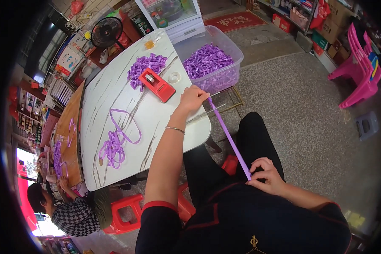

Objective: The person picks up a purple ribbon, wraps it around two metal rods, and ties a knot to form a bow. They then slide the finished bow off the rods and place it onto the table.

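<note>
Your left hand (193, 100): fingertips pinched on the far end of the purple ribbon (229, 137). Your right hand (268, 179): thumb and finger gripping its near end; strip stretched straight between. Just nearer than your left hand: metal rod (222, 105). Left of that hand: red tape dispenser (164, 90), tangled ribbon (113, 149), marbled table (114, 93). Beyond it: clear bin (225, 38), purple pieces inside.

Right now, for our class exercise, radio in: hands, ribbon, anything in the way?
Right hand pinching purple ribbon; left hand at its far end. Ribbon straight between them. Metal rod close beside left hand, no snag seen.
</note>
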Motion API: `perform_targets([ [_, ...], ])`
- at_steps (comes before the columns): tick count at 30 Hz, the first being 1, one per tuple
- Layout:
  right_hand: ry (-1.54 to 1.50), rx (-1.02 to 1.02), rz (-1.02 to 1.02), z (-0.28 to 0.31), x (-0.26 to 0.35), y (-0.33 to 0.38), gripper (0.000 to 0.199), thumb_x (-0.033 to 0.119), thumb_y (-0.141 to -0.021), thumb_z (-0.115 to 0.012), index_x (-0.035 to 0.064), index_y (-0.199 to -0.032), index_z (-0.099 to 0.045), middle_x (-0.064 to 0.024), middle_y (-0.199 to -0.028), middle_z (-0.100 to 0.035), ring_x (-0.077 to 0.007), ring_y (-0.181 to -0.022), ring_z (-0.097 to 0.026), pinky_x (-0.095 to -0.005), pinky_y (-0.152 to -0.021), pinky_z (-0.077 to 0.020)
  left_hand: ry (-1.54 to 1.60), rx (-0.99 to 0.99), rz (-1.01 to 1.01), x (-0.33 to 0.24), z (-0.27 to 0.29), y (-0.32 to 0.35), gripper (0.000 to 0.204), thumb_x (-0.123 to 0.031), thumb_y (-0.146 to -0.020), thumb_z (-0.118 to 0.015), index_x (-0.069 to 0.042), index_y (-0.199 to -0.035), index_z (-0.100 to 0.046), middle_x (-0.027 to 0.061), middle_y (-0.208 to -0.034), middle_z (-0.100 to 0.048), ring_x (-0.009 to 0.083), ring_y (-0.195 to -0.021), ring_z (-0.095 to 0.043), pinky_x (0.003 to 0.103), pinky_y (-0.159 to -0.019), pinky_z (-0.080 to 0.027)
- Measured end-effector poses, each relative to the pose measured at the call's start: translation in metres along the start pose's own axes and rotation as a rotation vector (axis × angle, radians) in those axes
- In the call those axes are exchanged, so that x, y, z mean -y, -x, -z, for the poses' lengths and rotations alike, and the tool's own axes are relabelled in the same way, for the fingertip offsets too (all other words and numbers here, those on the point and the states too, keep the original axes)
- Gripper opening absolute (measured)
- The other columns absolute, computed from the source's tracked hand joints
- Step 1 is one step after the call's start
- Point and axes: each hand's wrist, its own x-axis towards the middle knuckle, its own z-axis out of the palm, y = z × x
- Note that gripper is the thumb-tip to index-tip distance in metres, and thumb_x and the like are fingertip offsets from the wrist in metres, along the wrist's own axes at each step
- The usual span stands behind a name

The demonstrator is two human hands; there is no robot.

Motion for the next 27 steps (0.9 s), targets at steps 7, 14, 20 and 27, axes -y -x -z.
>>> perform_targets([
  [7, -0.224, 0.030, -0.238, -0.015, -0.013, 0.018, 0.008, 0.017, -0.073, -0.069, 0.0096, -0.076, -0.068, -0.0014, -0.076, -0.058, -0.0163, -0.084, -0.052, -0.0296, -0.077, -0.0378, 0.006, -0.020, 0.003, -0.001, 0.001, 0.002, 0.023, -0.035, -0.078, -0.060, -0.014, -0.080, -0.070, 0.0068, -0.090, -0.058, 0.0265, -0.089, -0.053, 0.039, -0.074, -0.041],
  [14, -0.332, 0.108, -0.119, 0.003, 0.012, 0.000, 0.013, 0.013, -0.076, -0.066, 0.0087, -0.087, -0.069, -0.0034, -0.075, -0.059, -0.0164, -0.076, -0.053, -0.0286, -0.072, -0.0423, 0.018, -0.088, -0.072, -0.007, 0.000, 0.005, 0.023, -0.024, -0.078, -0.063, -0.001, -0.079, -0.067, 0.0101, -0.081, -0.056, 0.0234, -0.074, -0.055, 0.032, -0.066, -0.043],
  [20, -0.322, 0.221, 0.201, 0.056, 0.054, -0.069, 0.020, 0.012, -0.076, -0.065, 0.0049, -0.095, -0.067, -0.0055, -0.073, -0.057, -0.0205, -0.072, -0.053, -0.0315, -0.068, -0.0429, -0.023, -0.065, -0.021, 0.000, 0.000, 0.005, 0.023, -0.034, -0.078, -0.060, -0.013, -0.076, -0.069, 0.0057, -0.088, -0.058, 0.0268, -0.089, -0.052, 0.039, -0.075, -0.041],
  [27, -0.166, 0.095, 0.579, 0.087, 0.063, -0.226, 0.034, 0.030, -0.087, -0.048, 0.0028, -0.098, -0.065, -0.0019, -0.066, -0.053, -0.0184, -0.068, -0.049, -0.0312, -0.065, -0.0407, 0.097, -0.176, -0.102, 0.024, -0.018, -0.002, 0.018, -0.026, -0.075, -0.063, -0.008, -0.072, -0.068, 0.0084, -0.080, -0.057, 0.0266, -0.078, -0.053, 0.037, -0.067, -0.042],
])
